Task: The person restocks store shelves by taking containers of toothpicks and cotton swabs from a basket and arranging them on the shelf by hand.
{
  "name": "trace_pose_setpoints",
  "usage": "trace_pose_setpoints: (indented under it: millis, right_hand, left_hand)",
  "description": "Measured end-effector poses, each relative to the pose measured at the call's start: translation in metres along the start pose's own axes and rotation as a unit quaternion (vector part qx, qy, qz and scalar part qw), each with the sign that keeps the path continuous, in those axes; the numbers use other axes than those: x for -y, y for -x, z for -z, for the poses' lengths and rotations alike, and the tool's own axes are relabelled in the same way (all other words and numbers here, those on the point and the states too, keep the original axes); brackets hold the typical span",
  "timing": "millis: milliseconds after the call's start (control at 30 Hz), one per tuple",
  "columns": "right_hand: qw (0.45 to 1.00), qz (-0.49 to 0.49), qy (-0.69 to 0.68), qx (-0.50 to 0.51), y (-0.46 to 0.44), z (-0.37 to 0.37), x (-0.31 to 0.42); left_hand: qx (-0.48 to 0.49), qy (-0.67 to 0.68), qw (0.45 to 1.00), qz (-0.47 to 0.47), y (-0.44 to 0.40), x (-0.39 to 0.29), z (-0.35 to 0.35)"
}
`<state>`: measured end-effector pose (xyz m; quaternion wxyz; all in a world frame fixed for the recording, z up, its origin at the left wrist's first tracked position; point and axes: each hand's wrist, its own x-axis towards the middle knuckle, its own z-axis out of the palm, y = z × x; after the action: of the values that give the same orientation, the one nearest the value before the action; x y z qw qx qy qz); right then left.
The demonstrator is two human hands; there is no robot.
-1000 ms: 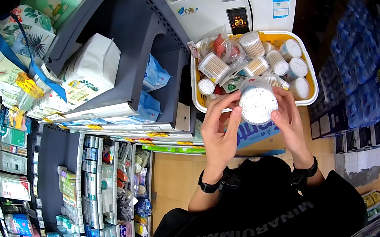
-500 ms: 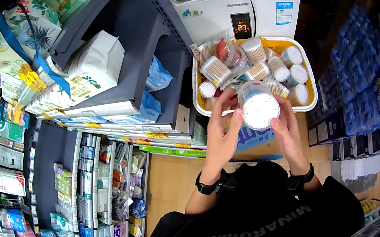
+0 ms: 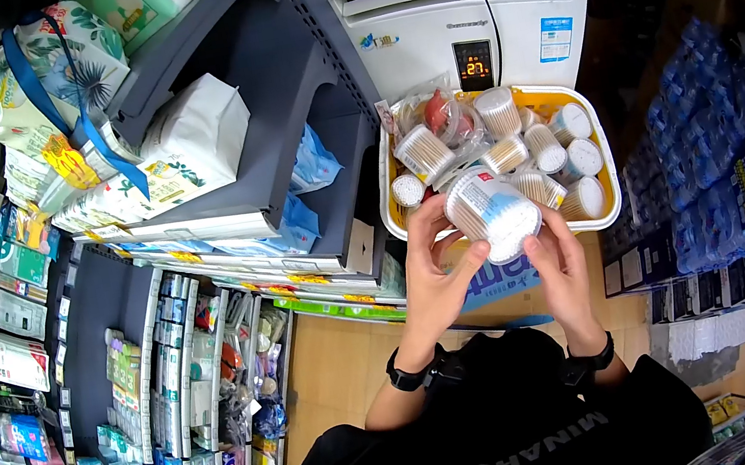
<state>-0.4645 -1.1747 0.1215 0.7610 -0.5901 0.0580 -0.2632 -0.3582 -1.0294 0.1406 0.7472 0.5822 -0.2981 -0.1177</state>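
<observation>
A clear round tub of cotton swabs (image 3: 491, 214) is held between my two hands, tilted so its printed label and one white swab end show. My left hand (image 3: 438, 266) grips its left side, with fingers curled behind and the thumb at its lower edge. On the other side, my right hand (image 3: 559, 261) holds the lower right edge, its thumb near the white end. Just beyond is a white and yellow basket (image 3: 612, 190) holding several more swab tubs (image 3: 497, 114) and a clear plastic bag with something red (image 3: 438, 109) inside.
A white air conditioner (image 3: 421, 55) stands behind the basket. At left, grey shelving (image 3: 266, 82) carries tissue packs (image 3: 189, 150) and packaged goods. Stacked blue-wrapped bottles (image 3: 706, 144) stand at right. Tan floor (image 3: 327, 370) shows below the shelves.
Both hands have turned the swab tub, so its label side now faces up more and its white end points down to the right. It has shifted slightly left.
</observation>
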Motion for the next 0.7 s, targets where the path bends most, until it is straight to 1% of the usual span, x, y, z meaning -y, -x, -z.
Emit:
trace_pose_setpoints:
  millis: [33,67,133,167,233,267,433,533,567,633,667,700]
  right_hand:
    - [1.0,-0.013,0.009,-0.008,0.001,0.0,0.0]
    - [1.0,-0.014,0.008,-0.009,0.001,-0.001,0.0]
    - [0.999,0.016,0.035,-0.022,0.001,-0.003,0.002]
    - [0.999,0.012,0.034,-0.026,0.002,-0.003,0.003]
    - [0.999,0.023,-0.017,-0.014,0.006,-0.004,0.006]
    - [1.0,0.026,-0.01,0.002,0.006,-0.003,0.006]
    - [0.999,0.032,0.0,-0.001,0.006,-0.001,0.001]
    - [0.998,0.044,-0.033,-0.003,0.006,0.003,0.002]
    - [0.999,0.039,-0.03,-0.008,0.007,0.006,0.004]
    - [0.998,0.06,-0.015,0.003,0.005,0.008,0.007]
    - [0.998,0.064,0.012,-0.008,0.003,0.009,0.007]
    - [0.998,0.06,0.013,-0.008,0.002,0.011,0.007]
  left_hand:
    - [-0.016,-0.016,1.0,-0.021,0.001,0.002,-0.001]
    - [-0.016,-0.016,1.0,-0.019,0.002,0.001,-0.002]
    - [-0.045,-0.068,0.997,-0.011,0.005,-0.001,-0.006]
    - [-0.042,-0.068,0.997,-0.006,0.004,0.0,-0.006]
    - [-0.068,-0.115,0.99,-0.036,0.005,0.002,-0.008]
    - [-0.073,-0.13,0.988,-0.039,0.005,0.001,-0.008]
    - [-0.081,-0.133,0.987,-0.031,0.01,0.007,-0.008]
    - [-0.064,-0.086,0.993,-0.044,0.015,0.006,-0.004]
    - [-0.062,-0.083,0.994,-0.038,0.016,0.005,-0.006]
    - [-0.053,-0.061,0.996,-0.031,0.017,0.001,-0.003]
    - [-0.041,-0.084,0.994,-0.062,0.015,0.0,-0.002]
    - [-0.043,-0.083,0.994,-0.059,0.015,0.001,-0.001]
